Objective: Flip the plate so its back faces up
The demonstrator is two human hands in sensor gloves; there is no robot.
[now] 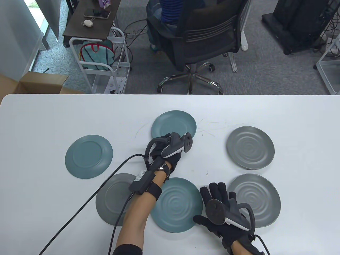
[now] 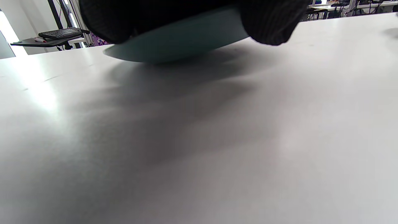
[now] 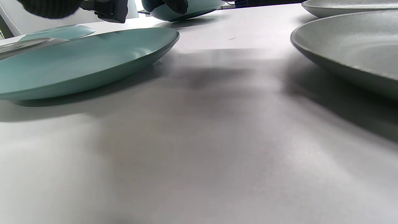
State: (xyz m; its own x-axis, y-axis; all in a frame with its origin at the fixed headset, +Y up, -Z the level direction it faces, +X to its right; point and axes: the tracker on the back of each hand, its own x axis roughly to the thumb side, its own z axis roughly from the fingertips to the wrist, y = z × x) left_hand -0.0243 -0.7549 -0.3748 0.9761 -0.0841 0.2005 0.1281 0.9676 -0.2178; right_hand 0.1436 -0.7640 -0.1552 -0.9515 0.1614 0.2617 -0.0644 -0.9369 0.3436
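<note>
Several round plates lie on the white table (image 1: 39,127). My left hand (image 1: 172,144) reaches to the far-middle teal plate (image 1: 174,122) and grips its near rim. In the left wrist view my gloved fingers (image 2: 273,28) curl over that plate's rim (image 2: 177,43), whose underside shows just above the table. The right wrist view shows this teal plate (image 3: 192,11) far off with the fingers on it. My right hand (image 1: 215,196) rests flat and open on the table, fingers spread, between the near teal plate (image 1: 176,204) and the near grey plate (image 1: 255,200).
A teal plate (image 1: 89,156) at left and a grey plate (image 1: 114,199) under my left forearm lie back up. A grey rippled plate (image 1: 250,147) lies face up at right. An office chair (image 1: 196,39) and a cart (image 1: 103,61) stand beyond the far edge.
</note>
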